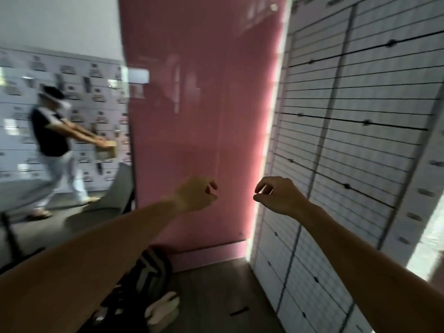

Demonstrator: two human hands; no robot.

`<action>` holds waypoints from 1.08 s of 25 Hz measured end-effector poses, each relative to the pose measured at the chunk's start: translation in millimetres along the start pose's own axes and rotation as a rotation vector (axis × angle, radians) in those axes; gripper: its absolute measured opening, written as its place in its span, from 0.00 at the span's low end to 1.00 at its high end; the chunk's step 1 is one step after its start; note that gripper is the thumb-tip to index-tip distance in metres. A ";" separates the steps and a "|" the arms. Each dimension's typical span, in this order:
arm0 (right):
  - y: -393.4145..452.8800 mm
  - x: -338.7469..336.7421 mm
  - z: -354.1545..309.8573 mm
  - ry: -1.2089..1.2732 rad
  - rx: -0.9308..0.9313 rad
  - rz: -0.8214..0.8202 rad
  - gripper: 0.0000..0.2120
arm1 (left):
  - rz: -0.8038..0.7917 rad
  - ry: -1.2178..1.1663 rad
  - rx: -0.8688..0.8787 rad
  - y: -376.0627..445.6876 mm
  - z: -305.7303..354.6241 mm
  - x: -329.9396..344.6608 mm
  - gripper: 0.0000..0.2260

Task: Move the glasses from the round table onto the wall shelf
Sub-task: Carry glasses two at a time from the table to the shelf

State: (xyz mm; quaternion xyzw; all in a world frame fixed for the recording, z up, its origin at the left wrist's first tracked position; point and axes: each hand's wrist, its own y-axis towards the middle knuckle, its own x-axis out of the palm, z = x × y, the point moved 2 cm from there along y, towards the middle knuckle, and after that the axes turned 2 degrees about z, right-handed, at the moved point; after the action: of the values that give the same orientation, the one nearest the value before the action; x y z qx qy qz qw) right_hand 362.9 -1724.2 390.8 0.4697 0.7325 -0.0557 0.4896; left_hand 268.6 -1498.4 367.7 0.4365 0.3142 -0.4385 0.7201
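Nearest, at the bottom of the view, a dark bag [149, 267] and a pair of pale slippers [163, 308] lie on the wooden floor [216, 284], left of centre. Above them both forearms reach forward. The left hand [195, 194] and the right hand [276, 195] hang side by side but apart, each with fingers loosely curled and nothing between them, so both are idle and empty. Beyond the hands stands a glossy pink wall [204, 104], and to the right a white panelled wall [360, 116] crossed by dark lines. Far left, another person [52, 140] carries a cardboard box [107, 149]. The glasses, the round table and the wall shelf are all out of view, so their places cannot be told. As a judgement only: glasses should be light but fragile and smooth enough to slip, best held around the body with a firm, gentle wrap, not pinched at the rim.
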 end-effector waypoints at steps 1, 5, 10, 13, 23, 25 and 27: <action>8.8 22.6 -22.1 0.010 -0.021 -0.014 0.02 | 0.006 0.033 -0.018 -11.2 -23.4 -14.9 0.12; 55.6 145.1 -151.6 0.038 -0.230 -0.240 0.01 | 0.129 0.109 -0.261 -85.5 -161.0 -106.4 0.10; 97.3 257.7 -267.9 0.100 -0.394 -0.384 0.02 | 0.205 0.184 -0.481 -152.3 -279.0 -176.2 0.11; 129.5 325.6 -322.2 0.129 -0.468 -0.428 0.01 | 0.236 0.211 -0.585 -168.5 -345.4 -206.7 0.10; 271.5 488.6 -458.6 0.189 -0.587 -0.563 0.02 | 0.288 0.232 -0.755 -137.3 -537.3 -286.9 0.10; 287.7 515.0 -483.6 0.197 -0.607 -0.578 0.02 | 0.294 0.232 -0.789 -139.3 -568.5 -300.8 0.10; 299.9 544.8 -510.0 0.189 -0.638 -0.581 0.03 | 0.306 0.240 -0.819 -144.6 -601.6 -315.7 0.10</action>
State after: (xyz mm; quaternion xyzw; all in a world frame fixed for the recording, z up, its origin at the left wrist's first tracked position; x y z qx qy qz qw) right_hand 203.2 -937.2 347.3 0.0726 0.8563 0.0812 0.5049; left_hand -36.2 -875.6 326.8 0.2048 0.4748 -0.1126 0.8485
